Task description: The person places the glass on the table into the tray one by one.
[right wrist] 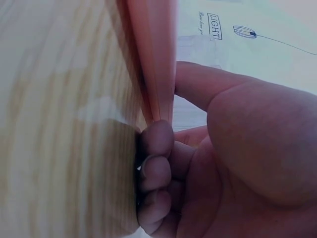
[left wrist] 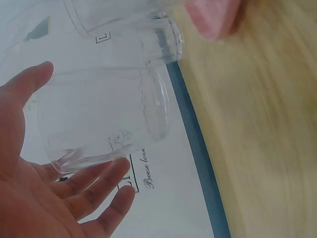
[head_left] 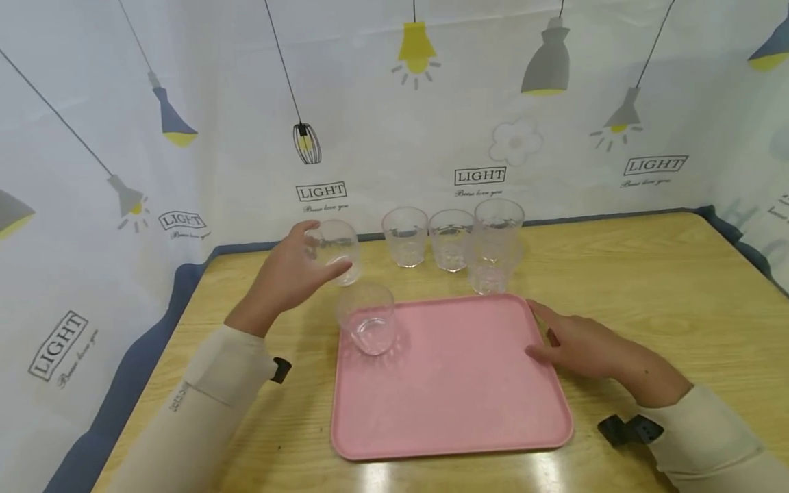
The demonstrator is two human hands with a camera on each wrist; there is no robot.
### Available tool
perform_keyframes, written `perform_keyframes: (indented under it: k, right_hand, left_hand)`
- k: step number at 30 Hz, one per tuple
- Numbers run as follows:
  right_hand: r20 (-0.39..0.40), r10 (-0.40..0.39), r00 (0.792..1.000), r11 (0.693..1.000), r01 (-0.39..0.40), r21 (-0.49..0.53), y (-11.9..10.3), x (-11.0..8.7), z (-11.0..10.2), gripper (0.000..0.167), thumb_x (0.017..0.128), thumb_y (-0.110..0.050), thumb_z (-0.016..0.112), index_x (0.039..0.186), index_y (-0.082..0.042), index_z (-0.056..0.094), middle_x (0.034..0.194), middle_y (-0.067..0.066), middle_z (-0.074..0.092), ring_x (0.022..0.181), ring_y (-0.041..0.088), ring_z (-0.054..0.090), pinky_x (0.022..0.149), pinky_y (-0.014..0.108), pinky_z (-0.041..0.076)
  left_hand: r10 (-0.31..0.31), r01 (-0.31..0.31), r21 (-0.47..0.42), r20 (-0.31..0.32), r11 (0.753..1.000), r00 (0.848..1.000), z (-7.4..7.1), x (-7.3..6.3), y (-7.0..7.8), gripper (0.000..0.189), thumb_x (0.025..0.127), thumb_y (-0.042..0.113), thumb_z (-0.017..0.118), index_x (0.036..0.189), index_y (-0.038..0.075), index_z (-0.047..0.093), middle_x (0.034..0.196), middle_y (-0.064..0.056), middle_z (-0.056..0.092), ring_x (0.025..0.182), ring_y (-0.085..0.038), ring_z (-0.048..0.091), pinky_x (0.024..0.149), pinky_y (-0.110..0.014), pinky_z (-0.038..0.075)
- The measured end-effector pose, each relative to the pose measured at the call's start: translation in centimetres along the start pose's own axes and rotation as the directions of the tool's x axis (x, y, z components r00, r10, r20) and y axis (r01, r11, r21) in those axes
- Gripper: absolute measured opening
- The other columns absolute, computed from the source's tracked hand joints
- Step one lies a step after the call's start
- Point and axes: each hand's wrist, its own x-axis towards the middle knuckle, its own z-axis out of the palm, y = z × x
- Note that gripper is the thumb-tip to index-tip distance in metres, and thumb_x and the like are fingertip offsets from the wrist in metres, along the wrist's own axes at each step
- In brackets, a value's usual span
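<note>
On the wood-grained table (head_left: 653, 281), the left hand (head_left: 292, 270) has fingers spread wide about a clear round tumbler (head_left: 335, 241), contact unconfirmed, at eleven o'clock of the pink rectangular tray (head_left: 468, 383), whose two-o'clock edge the right hand (head_left: 582, 342) grips with curled fingers, presumably for steadiness.

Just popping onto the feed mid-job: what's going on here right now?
A person is handling clear cups and a tray. The left hand is at one clear cup, thumb and fingers on either side; how firmly, I can't tell. The right hand holds the right edge of the pink tray. A second clear cup stands upright on the tray, near its far left corner, and more clear cups stand behind the tray on the wooden table.
</note>
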Motion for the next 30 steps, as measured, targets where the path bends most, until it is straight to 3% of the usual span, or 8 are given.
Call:
perform_keyframes:
  k: [13,30]
  right_hand:
    - [0.003,0.002,1.000,1.000,-0.002,-0.006,0.1,-0.1,0.0,0.084,0.097,-0.038,0.064,0.158,-0.004,0.018,0.063,-0.004,0.051,0.055,0.010,0.044,0.052,0.027,0.036]
    - [0.009,0.015,1.000,1.000,-0.015,0.011,0.0,0.0,-0.1,0.085,0.096,-0.038,0.064,0.158,-0.003,0.017,0.063,-0.003,0.052,0.054,0.011,0.044,0.050,0.028,0.036]
  left_hand:
    - [-0.040,0.039,0.044,0.018,0.998,0.999,-0.7,-4.5,-2.9,0.111,0.078,0.076,0.065,0.159,0.016,0.019,0.150,-0.016,0.048,0.133,-0.036,0.052,0.099,-0.058,0.049]
    - [-0.003,0.002,0.086,0.016,0.996,1.000,-0.8,-8.8,-2.9,0.106,0.077,0.074,0.068,0.157,0.019,0.026,0.142,-0.010,0.056,0.126,-0.033,0.057,0.093,-0.057,0.051]
